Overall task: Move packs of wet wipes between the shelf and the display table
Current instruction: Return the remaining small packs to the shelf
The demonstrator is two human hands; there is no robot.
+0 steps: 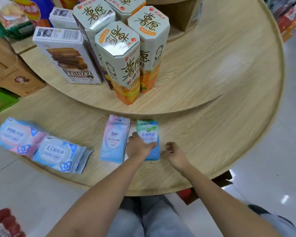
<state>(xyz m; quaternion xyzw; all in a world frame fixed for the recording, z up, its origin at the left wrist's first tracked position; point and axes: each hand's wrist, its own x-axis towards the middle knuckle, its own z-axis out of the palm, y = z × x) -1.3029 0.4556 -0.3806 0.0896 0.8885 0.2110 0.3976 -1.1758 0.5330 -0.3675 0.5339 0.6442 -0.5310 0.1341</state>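
Several wet wipe packs lie on the lower tier of the round wooden display table (212, 134). My left hand (138, 147) rests on the green-and-blue pack (148, 130), fingers curled over its lower half. A pink-and-blue pack (114, 139) lies just left of it. My right hand (174, 152) hovers just right of the green pack, fingers loosely curled, holding nothing. Farther left lie a blue "EDI" pack (58, 153) and a pink-blue "999" pack (17, 135) near the table edge.
On the upper tier (203, 57) stand tall octagonal snack boxes (121, 62) and a Franzzi biscuit box (67, 55). Cardboard and green boxes (9, 74) sit at the far left. Grey tiled floor surrounds the table; product shelves show at the top right.
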